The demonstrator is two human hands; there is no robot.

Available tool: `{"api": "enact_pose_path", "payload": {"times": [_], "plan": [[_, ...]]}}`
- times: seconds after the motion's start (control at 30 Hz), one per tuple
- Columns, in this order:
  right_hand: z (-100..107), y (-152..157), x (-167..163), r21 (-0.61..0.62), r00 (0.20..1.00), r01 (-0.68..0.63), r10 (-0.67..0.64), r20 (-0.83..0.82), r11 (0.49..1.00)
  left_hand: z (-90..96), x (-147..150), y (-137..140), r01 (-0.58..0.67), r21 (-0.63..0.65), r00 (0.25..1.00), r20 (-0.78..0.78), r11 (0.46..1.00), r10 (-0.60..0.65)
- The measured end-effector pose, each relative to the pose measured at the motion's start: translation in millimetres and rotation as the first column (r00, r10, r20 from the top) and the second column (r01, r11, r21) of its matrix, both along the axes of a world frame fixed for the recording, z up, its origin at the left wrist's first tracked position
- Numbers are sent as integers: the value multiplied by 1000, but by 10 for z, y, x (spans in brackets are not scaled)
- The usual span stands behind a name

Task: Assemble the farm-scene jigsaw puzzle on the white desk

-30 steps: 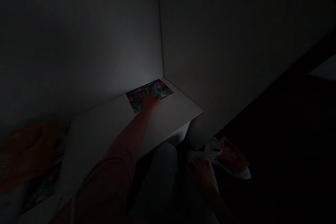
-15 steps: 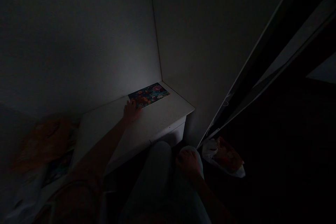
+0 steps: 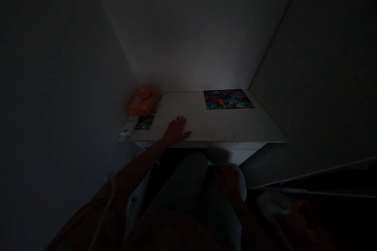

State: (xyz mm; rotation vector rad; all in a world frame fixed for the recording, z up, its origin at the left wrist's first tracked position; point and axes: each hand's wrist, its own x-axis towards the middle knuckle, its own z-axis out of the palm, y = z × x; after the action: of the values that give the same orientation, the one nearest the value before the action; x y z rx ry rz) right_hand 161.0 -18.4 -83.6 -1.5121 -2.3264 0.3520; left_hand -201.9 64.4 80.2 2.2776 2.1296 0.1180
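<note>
My left hand (image 3: 176, 131) lies flat on the white desk top (image 3: 188, 106), fingers stretched out and thumb apart, with nothing in it. To its right, against the back wall, a dark floral sheet (image 3: 228, 99) rests flat, apart from the hand. Left of the hand is an orange packet (image 3: 143, 101), with a smaller floral piece (image 3: 144, 122) just in front of it. On my right knee rests my right hand (image 3: 228, 180); it is dim, and its fingers appear spread over the trouser leg.
White walls enclose the desk at the left, back and right (image 3: 318, 86). A white item (image 3: 128, 125) sits at the desk's left end. Under the desk top a drawer front (image 3: 232, 155) shows near my knees. On the dark floor at lower right is a plastic bag (image 3: 273, 204).
My left hand has left the floral sheet's left corner and moved left across the desk, now flat. The view has turned left. My right hand stays on the knee.
</note>
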Motion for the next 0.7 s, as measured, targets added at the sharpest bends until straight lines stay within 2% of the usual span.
{"api": "enact_pose_path", "payload": {"times": [0.1,0.53,0.7], "plan": [[-31,63,-119,6,997,-8,8,72,1000,6,33,-6,-12,27,999,35,1000,11],[-7,297,-598,-111,972,-186,200,126,976,-32,42,-36,6,32,986,164,999,-11],[63,352,-797,-145,959,-177,203,197,973,-54,61,-35,8,38,983,183,999,-14]]}}
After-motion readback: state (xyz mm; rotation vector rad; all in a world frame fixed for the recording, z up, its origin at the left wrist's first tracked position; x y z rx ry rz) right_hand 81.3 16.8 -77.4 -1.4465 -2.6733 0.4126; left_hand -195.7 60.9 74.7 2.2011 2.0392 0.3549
